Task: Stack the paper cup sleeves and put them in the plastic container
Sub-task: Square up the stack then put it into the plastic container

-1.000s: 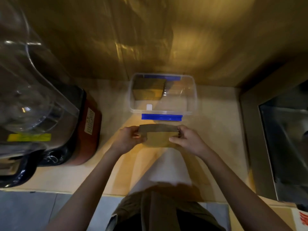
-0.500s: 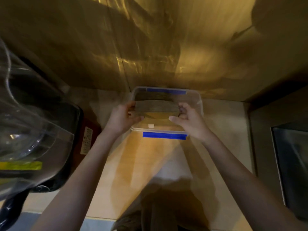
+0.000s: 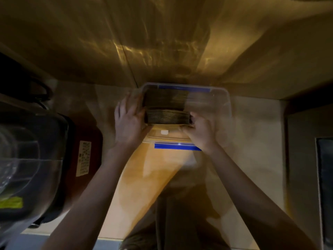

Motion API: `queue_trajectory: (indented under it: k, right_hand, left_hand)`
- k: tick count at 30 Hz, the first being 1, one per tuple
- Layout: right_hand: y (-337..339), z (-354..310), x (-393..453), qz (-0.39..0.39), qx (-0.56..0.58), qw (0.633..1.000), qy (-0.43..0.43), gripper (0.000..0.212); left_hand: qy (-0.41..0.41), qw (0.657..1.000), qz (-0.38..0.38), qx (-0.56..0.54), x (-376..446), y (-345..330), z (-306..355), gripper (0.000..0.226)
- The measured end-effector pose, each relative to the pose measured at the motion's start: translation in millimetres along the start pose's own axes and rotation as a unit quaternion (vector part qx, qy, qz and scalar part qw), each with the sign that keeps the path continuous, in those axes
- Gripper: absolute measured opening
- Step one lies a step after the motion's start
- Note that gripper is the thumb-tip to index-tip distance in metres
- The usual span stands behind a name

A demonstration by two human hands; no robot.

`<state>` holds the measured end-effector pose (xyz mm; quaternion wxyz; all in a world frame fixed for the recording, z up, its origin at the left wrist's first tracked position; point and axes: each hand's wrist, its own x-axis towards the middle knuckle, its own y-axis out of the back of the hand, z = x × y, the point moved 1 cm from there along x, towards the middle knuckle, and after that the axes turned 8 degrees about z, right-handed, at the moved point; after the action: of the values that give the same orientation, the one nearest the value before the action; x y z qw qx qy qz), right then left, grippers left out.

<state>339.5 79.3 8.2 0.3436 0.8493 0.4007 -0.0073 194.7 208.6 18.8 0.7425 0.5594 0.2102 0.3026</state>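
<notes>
Sleeves: the stack of paper cup sleeves [image 3: 167, 116] hangs inside the plastic container [image 3: 226, 105], toward its 9 o'clock wall.
Hands: your left hand [image 3: 128, 121] and right hand [image 3: 200, 131] clamp the stack's two ends.
Handling: likely light, soft, prone to fanning; keep squeezing the ends evenly.

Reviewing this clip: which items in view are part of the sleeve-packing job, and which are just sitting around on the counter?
Part of the job:
- stack of paper cup sleeves, held at both ends
- clear plastic container with blue clips
- left hand and right hand

Just lying about:
- dark red appliance with a label, at left
- clear jug on it
- steel sink, at right
</notes>
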Motion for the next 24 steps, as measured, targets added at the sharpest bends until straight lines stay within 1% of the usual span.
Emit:
queue_trajectory:
  k: [5,10,13,15,16,17,18,19,20,22,24]
  right_hand:
    - [-10,1,7,-0.020,-0.006,1.000,-0.023,0.034]
    - [-14,4,10,-0.030,-0.012,0.999,-0.031,0.039]
    - [-14,3,10,-0.069,-0.021,0.997,-0.021,0.046]
    - [-14,1,10,-0.092,0.019,0.995,-0.036,0.050]
    - [-13,-1,11,-0.086,0.075,0.991,-0.063,0.048]
    - [-12,-2,13,-0.066,0.158,0.979,-0.109,0.043]
    - [-11,-4,16,-0.037,0.250,0.952,-0.173,0.037]
    - [-10,-6,19,-0.008,0.323,0.916,-0.239,0.031]
    - [-12,-9,20,0.010,0.366,0.884,-0.292,0.029]
    - [-19,-14,22,0.004,0.394,0.851,-0.347,0.035]
    - [-29,-19,19,-0.022,0.414,0.838,-0.355,0.039]
  left_hand:
    - [0.020,0.999,-0.016,0.028,5,-9,0,0.067]
    - [0.019,0.999,0.015,0.028,5,-7,0,0.074]
    - [0.022,0.999,-0.028,0.020,5,-10,1,0.078]
    - [0.031,0.998,-0.047,0.015,5,-12,2,0.077]
    - [0.039,0.998,-0.053,0.009,5,-13,3,0.077]
    - [0.050,0.997,-0.058,0.001,5,-14,3,0.076]
    - [0.061,0.996,-0.063,-0.011,5,-15,3,0.076]
    - [0.071,0.995,-0.069,-0.029,5,-17,4,0.076]
    - [0.082,0.993,-0.073,-0.051,4,-18,6,0.076]
    - [0.100,0.988,-0.074,-0.086,2,-19,10,0.076]
    - [0.105,0.987,-0.067,-0.101,2,-20,12,0.075]
